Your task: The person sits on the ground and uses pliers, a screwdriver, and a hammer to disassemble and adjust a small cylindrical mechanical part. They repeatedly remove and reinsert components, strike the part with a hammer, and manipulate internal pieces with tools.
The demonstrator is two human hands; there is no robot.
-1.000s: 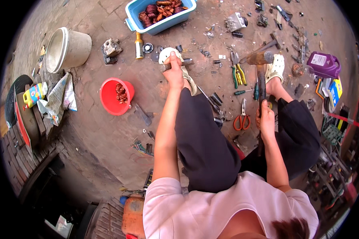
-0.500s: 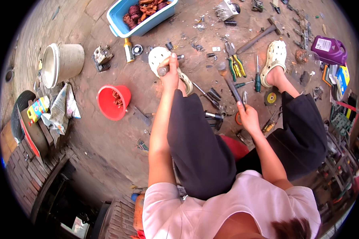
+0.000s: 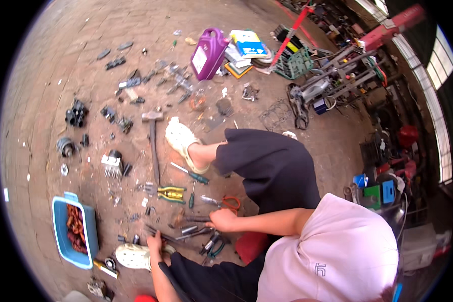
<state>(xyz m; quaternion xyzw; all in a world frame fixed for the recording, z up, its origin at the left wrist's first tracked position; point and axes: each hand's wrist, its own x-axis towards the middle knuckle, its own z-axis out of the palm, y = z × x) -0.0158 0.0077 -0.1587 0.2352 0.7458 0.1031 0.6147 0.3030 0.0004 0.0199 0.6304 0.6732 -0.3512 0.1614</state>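
My left hand point(image 3: 155, 242) is closed round a dark metal bar point(image 3: 165, 236), partly hidden, beside my cream left clog point(image 3: 132, 255). My right hand point(image 3: 222, 219) is closed on the dark handle of a hammer point(image 3: 196, 218), whose head is low beside the loose metal tools point(image 3: 189, 230). Just beyond are yellow-handled pliers point(image 3: 171, 194), green screwdrivers point(image 3: 191, 200) and orange-handled scissors point(image 3: 230, 202). A second hammer point(image 3: 153, 136) lies on the floor beside my cream right clog point(image 3: 178, 141).
A blue basin point(image 3: 58, 229) of reddish coils stands at left, near a metal block point(image 3: 111, 166) and scattered parts. A purple jug point(image 3: 207, 55), stacked packets point(image 3: 246, 45) and a green crate point(image 3: 293, 64) stand farther off. Metal racks and clutter point(image 3: 332, 85) line the right side.
My view has swung sharply to the right, bringing the racks and windows into sight. My right hand has lowered the hammer toward the floor; my left hand has also moved down.
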